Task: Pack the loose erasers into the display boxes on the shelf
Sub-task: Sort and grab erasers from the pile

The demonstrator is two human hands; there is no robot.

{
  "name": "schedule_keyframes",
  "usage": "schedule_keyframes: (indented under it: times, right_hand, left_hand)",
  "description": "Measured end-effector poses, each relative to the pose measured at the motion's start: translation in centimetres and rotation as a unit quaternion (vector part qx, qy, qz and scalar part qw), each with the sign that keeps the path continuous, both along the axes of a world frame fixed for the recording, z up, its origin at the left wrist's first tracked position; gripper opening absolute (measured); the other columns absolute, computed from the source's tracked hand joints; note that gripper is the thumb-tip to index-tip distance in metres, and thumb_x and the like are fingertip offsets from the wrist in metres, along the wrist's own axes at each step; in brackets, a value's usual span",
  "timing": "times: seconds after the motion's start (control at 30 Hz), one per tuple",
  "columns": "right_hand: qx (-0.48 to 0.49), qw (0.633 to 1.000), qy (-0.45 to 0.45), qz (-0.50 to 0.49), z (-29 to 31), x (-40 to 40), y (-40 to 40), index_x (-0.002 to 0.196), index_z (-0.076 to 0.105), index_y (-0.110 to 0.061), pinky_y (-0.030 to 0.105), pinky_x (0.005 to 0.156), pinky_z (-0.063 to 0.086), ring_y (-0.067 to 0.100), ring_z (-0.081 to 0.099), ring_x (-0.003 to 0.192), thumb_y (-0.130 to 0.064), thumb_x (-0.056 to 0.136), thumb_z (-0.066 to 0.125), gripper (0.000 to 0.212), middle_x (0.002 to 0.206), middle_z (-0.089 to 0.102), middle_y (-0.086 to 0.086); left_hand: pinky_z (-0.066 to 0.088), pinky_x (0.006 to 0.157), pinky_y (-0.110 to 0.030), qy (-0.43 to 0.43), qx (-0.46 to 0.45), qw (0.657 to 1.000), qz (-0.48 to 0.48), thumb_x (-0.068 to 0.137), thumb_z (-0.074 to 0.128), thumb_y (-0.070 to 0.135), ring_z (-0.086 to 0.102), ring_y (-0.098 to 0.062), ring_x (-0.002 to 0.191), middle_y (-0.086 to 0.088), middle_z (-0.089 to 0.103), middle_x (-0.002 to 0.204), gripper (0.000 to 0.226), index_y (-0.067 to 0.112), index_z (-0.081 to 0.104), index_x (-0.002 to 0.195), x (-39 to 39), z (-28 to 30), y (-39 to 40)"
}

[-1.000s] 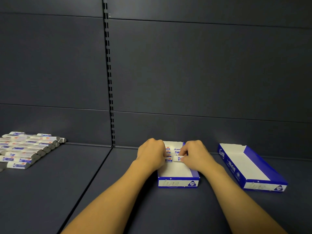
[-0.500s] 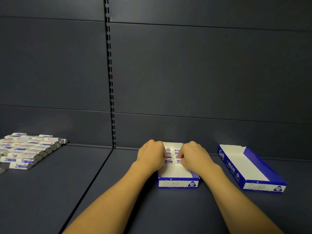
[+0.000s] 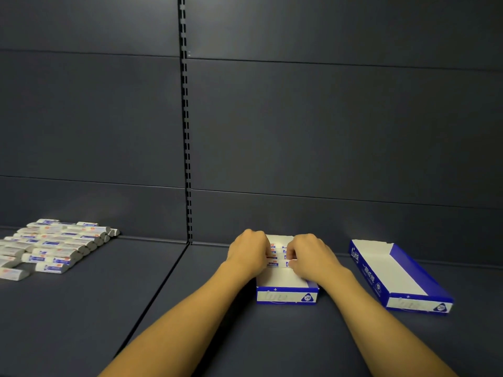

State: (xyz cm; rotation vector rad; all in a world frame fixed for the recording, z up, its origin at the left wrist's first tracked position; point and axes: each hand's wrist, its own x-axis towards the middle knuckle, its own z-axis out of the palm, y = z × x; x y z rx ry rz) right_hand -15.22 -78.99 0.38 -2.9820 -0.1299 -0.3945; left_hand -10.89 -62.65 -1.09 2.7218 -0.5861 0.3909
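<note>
I'm looking at matt dark-grey shelf (image 3: 81, 308) panels, seemingly painted metal; the display boxes (image 3: 287, 293) are looking like smooth printed cardboard, the loose erasers (image 3: 51, 248) paper-sleeved, slightly glossy.

You have two display boxes on the shelf (image 3: 81, 308): the near box (image 3: 287, 293) and, right of it, an empty box (image 3: 400, 276). About four packed erasers (image 3: 275, 258) show in the near box (your two hands hide the rest). Far left of it lie roughly two dozen loose erasers (image 3: 51, 247), too overlapped to count exactly.
</note>
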Motion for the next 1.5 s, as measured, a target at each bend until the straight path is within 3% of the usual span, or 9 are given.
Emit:
schedule_keyframes:
  times: [0.2, 0.4, 0.57, 0.63, 0.73, 0.8, 0.97, 1.2, 1.5]
  right_hand:
    - [0.048, 0.997, -0.041, 0.04, 3.6, -0.5, 0.6, 0.117, 0.066, -0.021, 0.031, 0.077, 0.054, 0.016, 0.061, 0.095, -0.024, 0.091, 0.067, 0.026, 0.111, 0.063, -0.002]
    - [0.021, 0.993, -0.017, 0.112, 6.3, -0.8, 5.4, 0.12, 0.066, -0.021, 0.039, 0.083, 0.057, 0.025, 0.064, 0.099, -0.02, 0.087, 0.063, 0.033, 0.112, 0.066, 0.003]
    - [-0.061, 0.985, 0.048, 0.156, 6.8, -2.0, 11.3, 0.12, 0.063, -0.015, 0.04, 0.082, 0.057, 0.03, 0.064, 0.099, -0.018, 0.084, 0.06, 0.036, 0.114, 0.064, 0.009]
    - [-0.069, 0.982, 0.063, 0.166, 6.9, -2.7, 13.8, 0.118, 0.062, -0.013, 0.038, 0.078, 0.055, 0.03, 0.063, 0.096, -0.017, 0.084, 0.057, 0.035, 0.113, 0.062, 0.009]
    - [-0.077, 0.977, 0.078, 0.181, 7.4, -3.8, 17.3, 0.109, 0.062, -0.01, 0.03, 0.06, 0.044, 0.026, 0.057, 0.08, -0.013, 0.084, 0.054, 0.027, 0.098, 0.059, 0.007]
    - [-0.077, 0.976, 0.086, 0.185, 7.8, -4.6, 19.6, 0.111, 0.062, -0.008, 0.029, 0.057, 0.041, 0.024, 0.053, 0.074, -0.01, 0.083, 0.053, 0.029, 0.092, 0.056, 0.005]
    - [-0.08, 0.976, 0.081, 0.183, 8.5, -6.6, 24.7, 0.11, 0.062, -0.009, 0.029, 0.056, 0.039, 0.023, 0.053, 0.076, -0.009, 0.083, 0.051, 0.029, 0.097, 0.059, 0.006]
    - [-0.089, 0.984, 0.074, 0.138, 8.0, -8.5, 31.5, 0.101, 0.055, -0.013, 0.03, 0.058, 0.039, 0.02, 0.052, 0.075, -0.014, 0.092, 0.048, 0.012, 0.087, 0.051, 0.002]
    - [-0.088, 0.991, 0.061, 0.076, 8.1, -10.9, 38.1, 0.103, 0.054, -0.016, 0.033, 0.072, 0.044, 0.024, 0.054, 0.089, -0.018, 0.093, 0.049, 0.012, 0.102, 0.053, 0.004]
  left_hand:
    - [0.056, 0.09, -0.033, 0.012, -0.035, 0.999, -0.015, 0.094, 0.065, 0.021, 0.067, -0.017, 0.099, 0.0, 0.072, 0.112, 0.023, 0.017, 0.074, 0.115, -1.5, 3.7, 4.4]
    - [0.058, 0.085, -0.042, 0.012, 0.042, 0.994, 0.103, 0.09, 0.06, 0.019, 0.068, -0.03, 0.098, -0.006, 0.071, 0.109, 0.023, 0.019, 0.076, 0.106, -3.8, 6.1, 12.9]
    - [0.055, 0.074, -0.035, 0.012, 0.075, 0.976, 0.206, 0.09, 0.051, 0.018, 0.065, -0.036, 0.091, -0.011, 0.068, 0.103, 0.024, 0.017, 0.074, 0.096, -7.8, 6.7, 19.4]
    - [0.052, 0.073, -0.035, 0.011, 0.077, 0.969, 0.235, 0.091, 0.05, 0.021, 0.065, -0.036, 0.094, -0.012, 0.068, 0.104, 0.024, 0.017, 0.073, 0.097, -9.3, 7.1, 21.6]
    - [0.045, 0.068, -0.034, 0.015, 0.082, 0.956, 0.28, 0.094, 0.05, 0.027, 0.061, -0.036, 0.087, -0.014, 0.065, 0.098, 0.022, 0.014, 0.06, 0.079, -11.3, 7.9, 24.4]
    - [0.042, 0.066, -0.033, 0.018, 0.08, 0.95, 0.302, 0.093, 0.05, 0.026, 0.059, -0.036, 0.082, -0.015, 0.063, 0.093, 0.023, 0.015, 0.057, 0.074, -12.6, 8.4, 26.2]
    - [0.055, 0.075, -0.034, 0.022, 0.09, 0.941, 0.324, 0.089, 0.052, 0.024, 0.065, -0.032, 0.089, -0.009, 0.067, 0.104, 0.025, 0.017, 0.072, 0.101, -15.1, 9.2, 31.6]
    - [0.05, 0.08, -0.032, 0.036, 0.115, 0.939, 0.323, 0.098, 0.058, 0.031, 0.063, -0.026, 0.107, -0.007, 0.063, 0.127, 0.036, 0.017, 0.063, 0.13, -17.4, 8.1, 40.9]
    - [0.057, 0.086, -0.039, 0.041, 0.118, 0.945, 0.303, 0.096, 0.057, 0.031, 0.064, -0.025, 0.102, -0.006, 0.066, 0.122, 0.032, 0.018, 0.067, 0.124, -18.6, 7.6, 49.7]
